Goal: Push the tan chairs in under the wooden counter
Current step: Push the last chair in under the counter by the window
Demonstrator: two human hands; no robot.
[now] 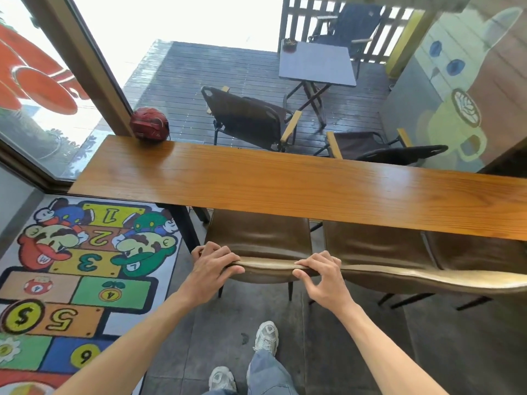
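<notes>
A long wooden counter (285,183) runs across the view in front of a window. Three tan chairs stand in a row below its near edge. The left chair (261,238) has its seat partly under the counter. My left hand (212,267) grips the left end of its backrest top. My right hand (322,276) holds the right end of the same backrest, fingers curled over the rim. The middle chair (373,246) and the right chair (479,255) sit beside it, seats partly under the counter too.
A red helmet (149,124) rests on the counter's far left corner. The counter's black leg (185,229) stands just left of the gripped chair. A colourful hopscotch rug (71,275) covers the floor at left. Behind the glass are folding chairs and a small table (316,64).
</notes>
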